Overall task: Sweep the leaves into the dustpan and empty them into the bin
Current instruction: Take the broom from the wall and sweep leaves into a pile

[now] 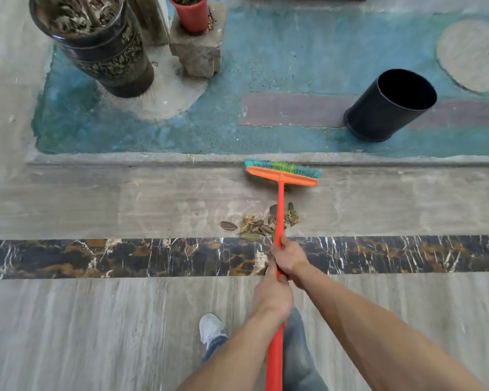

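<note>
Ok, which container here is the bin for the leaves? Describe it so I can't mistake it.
Look to the raised blue-green painted floor patch beyond the grey stone step. At its right stands the plain black cylindrical bin, open-topped and dark inside. Unlike the gold-patterned black planter and small red flowerpot at left, it shows no plant debris.

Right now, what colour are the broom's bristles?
Teal-blue at both ends with a bright green patch in the middle, on the broom head; the head view shows it.

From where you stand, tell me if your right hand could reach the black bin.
Probably not. The right hand grips the broom handle, and the black bin stands well beyond the broom head, up past the step.
</note>
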Tool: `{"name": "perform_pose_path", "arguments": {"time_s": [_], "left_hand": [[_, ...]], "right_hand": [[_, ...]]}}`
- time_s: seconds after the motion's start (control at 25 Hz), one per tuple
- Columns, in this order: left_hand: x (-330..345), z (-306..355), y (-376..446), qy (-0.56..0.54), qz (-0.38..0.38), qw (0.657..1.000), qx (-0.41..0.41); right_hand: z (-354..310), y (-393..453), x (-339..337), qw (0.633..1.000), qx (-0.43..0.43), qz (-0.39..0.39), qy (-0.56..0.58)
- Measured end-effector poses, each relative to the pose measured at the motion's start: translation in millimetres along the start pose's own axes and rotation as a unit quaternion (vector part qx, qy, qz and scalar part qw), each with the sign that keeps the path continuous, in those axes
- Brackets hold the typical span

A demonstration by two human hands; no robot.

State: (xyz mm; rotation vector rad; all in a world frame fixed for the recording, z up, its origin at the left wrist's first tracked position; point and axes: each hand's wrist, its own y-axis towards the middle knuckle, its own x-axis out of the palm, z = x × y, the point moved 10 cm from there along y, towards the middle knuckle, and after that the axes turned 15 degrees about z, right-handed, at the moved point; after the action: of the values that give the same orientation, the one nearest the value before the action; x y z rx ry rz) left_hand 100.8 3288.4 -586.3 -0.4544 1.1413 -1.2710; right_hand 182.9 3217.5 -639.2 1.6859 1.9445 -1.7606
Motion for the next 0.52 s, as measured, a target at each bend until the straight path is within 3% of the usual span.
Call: {"name": "perform_pose_path", "arguments": {"time_s": [0.16,0.36,0.52], "left_hand": [[42,-12,35,0.025,-0.035,0.998,-0.039],[11,-82,-35,0.041,0.005,0.997,-0.064],[-11,-78,-87,0.046,0.020,0.997,-0.058]], "right_hand": [[32,49,20,0.996,0.004,-0.052,-0.069],[63,-43,53,0.992,0.017,-0.117,-0.051],[54,-106,34,0.986,0.027,-0.162,0.001]]}}
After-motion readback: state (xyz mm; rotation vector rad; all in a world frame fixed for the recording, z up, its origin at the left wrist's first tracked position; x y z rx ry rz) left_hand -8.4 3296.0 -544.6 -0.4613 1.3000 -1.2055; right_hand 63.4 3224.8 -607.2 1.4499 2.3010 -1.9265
